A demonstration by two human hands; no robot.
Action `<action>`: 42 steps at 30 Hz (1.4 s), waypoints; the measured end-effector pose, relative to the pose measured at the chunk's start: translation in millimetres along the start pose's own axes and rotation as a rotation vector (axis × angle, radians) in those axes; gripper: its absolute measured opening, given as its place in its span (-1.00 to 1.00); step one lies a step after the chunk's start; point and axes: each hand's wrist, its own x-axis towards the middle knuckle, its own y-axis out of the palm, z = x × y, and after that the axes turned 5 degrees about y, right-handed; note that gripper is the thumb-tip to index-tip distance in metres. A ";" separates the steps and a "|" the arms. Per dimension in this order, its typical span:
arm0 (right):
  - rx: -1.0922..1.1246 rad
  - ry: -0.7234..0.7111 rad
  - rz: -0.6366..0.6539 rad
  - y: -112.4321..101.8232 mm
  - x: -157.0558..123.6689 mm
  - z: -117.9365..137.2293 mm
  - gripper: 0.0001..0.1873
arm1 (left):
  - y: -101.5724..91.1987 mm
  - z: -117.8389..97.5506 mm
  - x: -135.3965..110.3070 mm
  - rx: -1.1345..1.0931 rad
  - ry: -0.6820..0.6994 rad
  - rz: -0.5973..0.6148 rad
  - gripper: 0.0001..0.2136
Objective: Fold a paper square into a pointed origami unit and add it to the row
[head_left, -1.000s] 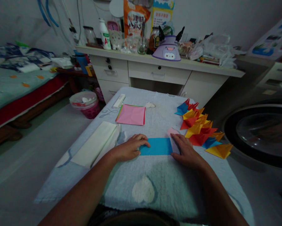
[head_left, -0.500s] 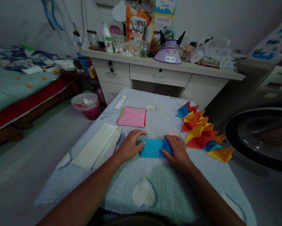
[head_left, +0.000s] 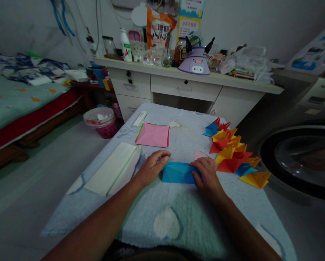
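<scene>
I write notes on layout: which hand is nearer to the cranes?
Right. The right hand is just left of the cranes, on the blue paper; the left hand is farther left, by the paper's left end.

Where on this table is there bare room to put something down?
Bare tablecloth shows between the forearms, on the near side of the blue paper, and farther off, between the pink-topped paper stack and the folded paper shapes. It's crowded along the right edge, where those shapes bunch, and on the desk behind, packed with jars, bags and a visor.
</scene>
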 end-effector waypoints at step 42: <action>-0.263 0.037 -0.367 -9.4 -12.3 3.9 -0.76 | -6.3 9.1 4.2 -0.261 -0.174 -0.088 -0.61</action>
